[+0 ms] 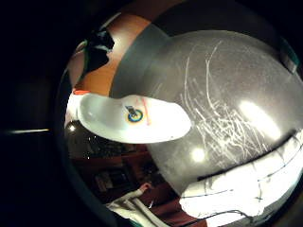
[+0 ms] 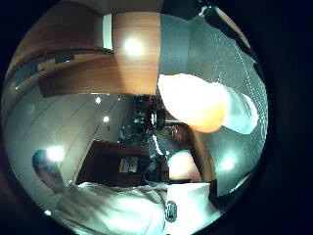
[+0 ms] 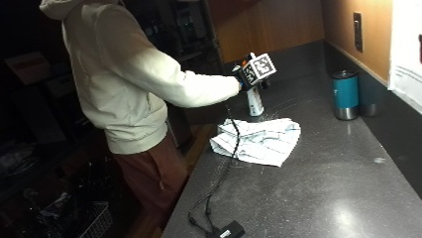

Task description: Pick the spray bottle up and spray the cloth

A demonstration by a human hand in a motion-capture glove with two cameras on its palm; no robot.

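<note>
In the outside view a white spray bottle (image 3: pixel 254 105) with a red band stands upright at the dark counter (image 3: pixel 330 188), just beyond a crumpled white cloth (image 3: pixel 259 139). My gloved right hand (image 3: pixel 245 78) is at the bottle's top, fingers curled round its head. Whether the base touches the counter I cannot tell. The little finger side palm view shows a white rounded body with a small round logo and a red line (image 1: pixel 135 118) close to the palm, and the cloth (image 1: pixel 246 189) lies on the counter beyond. A bare thumb (image 2: pixel 195 103) crosses the thumb side view.
A teal tumbler (image 3: pixel 344 94) stands near the back wall, to the right of the bottle. A black cable (image 3: pixel 221 183) runs from the hand across the cloth to a small box at the counter's front edge. The person stands at the counter's left edge.
</note>
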